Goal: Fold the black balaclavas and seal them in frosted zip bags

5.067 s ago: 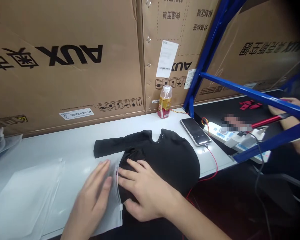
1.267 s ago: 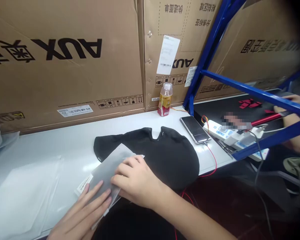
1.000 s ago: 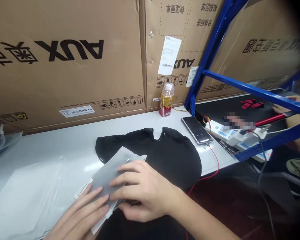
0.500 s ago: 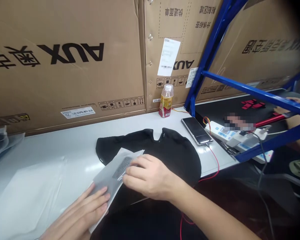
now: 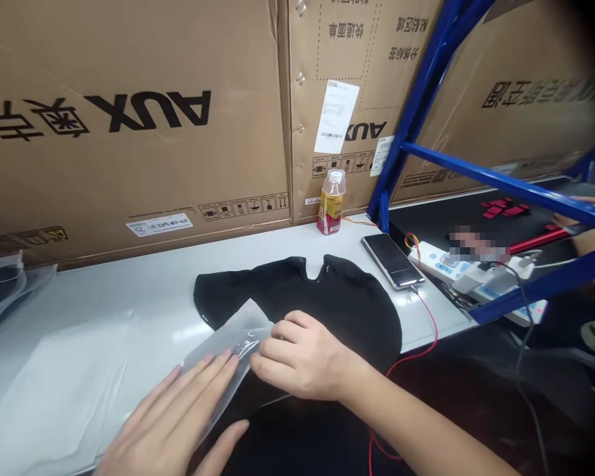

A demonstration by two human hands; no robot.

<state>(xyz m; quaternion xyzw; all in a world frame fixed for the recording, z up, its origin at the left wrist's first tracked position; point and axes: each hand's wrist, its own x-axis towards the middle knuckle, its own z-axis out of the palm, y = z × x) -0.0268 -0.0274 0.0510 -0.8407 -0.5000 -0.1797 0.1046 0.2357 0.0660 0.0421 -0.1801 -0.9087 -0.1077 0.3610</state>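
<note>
Cardboard boxes (image 5: 228, 53) and a blue frame (image 5: 476, 170) border the white worktop (image 5: 163, 317), where a frosted bag (image 5: 238, 332) overlaps black fabric (image 5: 342, 304); the right hand (image 5: 297, 357) pinches the bag's edge, the left hand (image 5: 178, 410) lies flat across it.

On the white tabletop (image 5: 149, 291), a black cloth piece (image 5: 312, 294), a phone (image 5: 393, 261), a bottle (image 5: 332, 206) and translucent bags (image 5: 49, 390).

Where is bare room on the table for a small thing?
Bare table: the band between the box and the black cloth, left of the bottle; also the patch between the flat bags and the cloth. Crowded: the front, with left hand and right hand at the held bag, and the right end, with phone and power strip.
</note>
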